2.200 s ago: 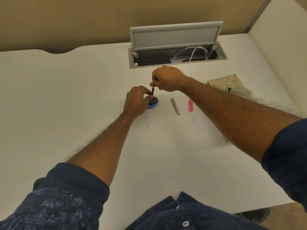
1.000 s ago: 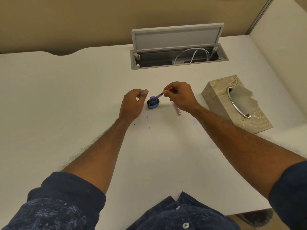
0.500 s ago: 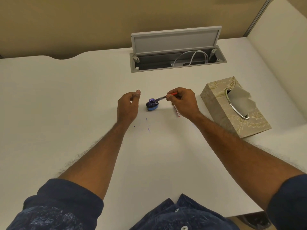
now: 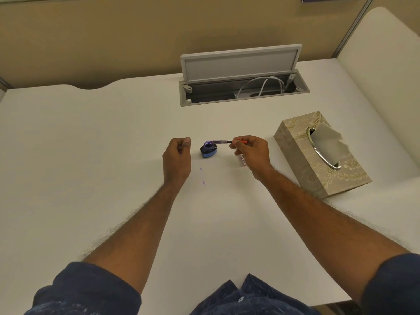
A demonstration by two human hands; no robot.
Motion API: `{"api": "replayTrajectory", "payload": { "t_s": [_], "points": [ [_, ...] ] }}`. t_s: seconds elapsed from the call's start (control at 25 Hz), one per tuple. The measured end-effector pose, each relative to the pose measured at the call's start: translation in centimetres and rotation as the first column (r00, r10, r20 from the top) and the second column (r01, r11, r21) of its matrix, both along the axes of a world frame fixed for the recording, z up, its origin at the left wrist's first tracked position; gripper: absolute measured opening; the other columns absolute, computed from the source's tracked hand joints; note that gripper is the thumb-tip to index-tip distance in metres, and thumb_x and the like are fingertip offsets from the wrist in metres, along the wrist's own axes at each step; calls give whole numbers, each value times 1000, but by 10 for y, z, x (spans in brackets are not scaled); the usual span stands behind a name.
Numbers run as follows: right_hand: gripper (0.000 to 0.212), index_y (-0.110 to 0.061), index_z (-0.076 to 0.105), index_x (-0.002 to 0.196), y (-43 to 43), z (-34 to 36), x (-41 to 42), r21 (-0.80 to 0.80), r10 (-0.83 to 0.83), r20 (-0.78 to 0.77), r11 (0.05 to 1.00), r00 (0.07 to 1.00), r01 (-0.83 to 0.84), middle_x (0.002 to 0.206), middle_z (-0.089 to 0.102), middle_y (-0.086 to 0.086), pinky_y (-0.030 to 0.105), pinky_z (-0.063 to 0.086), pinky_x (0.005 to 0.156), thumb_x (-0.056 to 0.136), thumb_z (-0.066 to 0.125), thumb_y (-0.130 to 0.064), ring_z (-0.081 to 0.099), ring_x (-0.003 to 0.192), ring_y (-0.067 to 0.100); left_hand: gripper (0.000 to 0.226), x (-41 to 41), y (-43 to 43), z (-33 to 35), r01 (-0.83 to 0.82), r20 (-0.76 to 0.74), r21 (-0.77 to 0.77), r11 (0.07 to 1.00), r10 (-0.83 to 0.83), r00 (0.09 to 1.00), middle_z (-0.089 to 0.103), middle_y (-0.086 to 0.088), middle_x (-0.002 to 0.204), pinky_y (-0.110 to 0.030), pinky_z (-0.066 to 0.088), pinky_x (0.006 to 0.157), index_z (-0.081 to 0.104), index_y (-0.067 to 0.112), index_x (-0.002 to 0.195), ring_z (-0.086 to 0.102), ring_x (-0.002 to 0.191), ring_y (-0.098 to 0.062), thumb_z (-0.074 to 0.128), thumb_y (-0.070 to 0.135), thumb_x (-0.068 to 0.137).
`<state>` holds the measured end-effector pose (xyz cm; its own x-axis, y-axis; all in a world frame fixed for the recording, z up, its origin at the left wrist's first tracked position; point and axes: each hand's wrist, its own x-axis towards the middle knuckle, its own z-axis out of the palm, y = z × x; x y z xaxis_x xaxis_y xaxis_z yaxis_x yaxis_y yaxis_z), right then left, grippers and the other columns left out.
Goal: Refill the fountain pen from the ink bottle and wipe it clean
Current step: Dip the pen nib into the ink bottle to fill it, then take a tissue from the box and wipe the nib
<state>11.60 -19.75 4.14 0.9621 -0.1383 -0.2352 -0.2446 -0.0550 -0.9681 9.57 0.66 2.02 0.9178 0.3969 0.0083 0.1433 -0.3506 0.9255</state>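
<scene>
A small open ink bottle [image 4: 208,150] with a blue base stands on the white desk [image 4: 91,155]. My right hand [image 4: 251,153] pinches the red-ended fountain pen part [image 4: 221,141], held almost level, its tip at the bottle's mouth. My left hand [image 4: 178,159] rests just left of the bottle with fingers curled, apart from it, holding nothing I can see. Under my right hand lies a pink pen barrel [image 4: 242,160], mostly hidden.
A beige patterned tissue box [image 4: 318,160] with a tissue sticking out stands at the right. An open grey cable hatch [image 4: 243,87] with white cables sits at the back. Purple ink marks [image 4: 203,178] stain the desk in front of the bottle.
My left hand let go of the bottle and drew back to the left. My right hand came down to the right and laid the pen from upright to nearly level.
</scene>
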Motion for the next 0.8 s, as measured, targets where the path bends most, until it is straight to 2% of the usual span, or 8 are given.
{"api": "replayTrajectory", "payload": {
  "t_s": [0.12, 0.28, 0.4, 0.52, 0.64, 0.8],
  "points": [
    [13, -1, 70, 99, 0, -1, 1, 10, 11, -5, 1000, 1000, -11, 83, 73, 10, 21, 54, 65, 89, 63, -6, 64, 63, 10, 23, 0, -1, 2, 28, -9, 6, 1000, -28, 1000, 69, -2, 89, -11, 40, 68, 58, 21, 90, 59, 82, -13, 48, 41, 96],
    [10, -6, 71, 94, 0, -1, 1, -5, 22, -29, 1000, 999, -22, 84, 74, 9, 21, 52, 64, 89, 63, -6, 64, 64, 12, 28, 3, -2, 6, 38, -17, 20, 999, -37, 999, 69, -3, 90, -10, 40, 68, 60, 17, 92, 59, 83, -14, 47, 42, 96],
    [9, -7, 72, 92, 0, -1, 1, 9, 20, -28, 1000, 999, -19, 83, 74, 9, 20, 52, 63, 88, 63, -6, 63, 63, 12, 31, 5, -1, 11, 34, -1, 39, 999, -34, 999, 68, 0, 91, -4, 37, 67, 61, 13, 95, 60, 85, -13, 47, 41, 97],
    [9, -8, 72, 93, 2, 0, 0, 17, 11, -47, 1000, 999, -11, 85, 74, 9, 16, 48, 59, 88, 64, -9, 63, 63, 12, 33, 4, -3, 12, 31, -15, 32, 999, -30, 999, 68, 0, 92, -9, 39, 70, 61, 12, 95, 59, 85, -13, 46, 42, 97],
    [8, -12, 72, 90, 3, 4, -2, 91, -9, -89, 996, 996, 18, 86, 74, 7, 17, 45, 57, 89, 64, -11, 63, 64, 11, 34, -1, -7, 11, -13, -37, -21, 1000, 12, 999, 68, -1, 89, -20, 41, 71, 60, 13, 92, 60, 85, -17, 45, 43, 96],
    [10, -10, 70, 95, 0, 5, -11, 287, -29, -197, 954, 980, 86, 87, 74, 5, 24, 40, 60, 90, 62, -14, 58, 63, 10, 31, -12, -21, 13, -19, -36, -97, 995, 16, 999, 69, -4, 87, -19, 44, 71, 62, 14, 90, 63, 85, -20, 47, 40, 97]
  ]
}}
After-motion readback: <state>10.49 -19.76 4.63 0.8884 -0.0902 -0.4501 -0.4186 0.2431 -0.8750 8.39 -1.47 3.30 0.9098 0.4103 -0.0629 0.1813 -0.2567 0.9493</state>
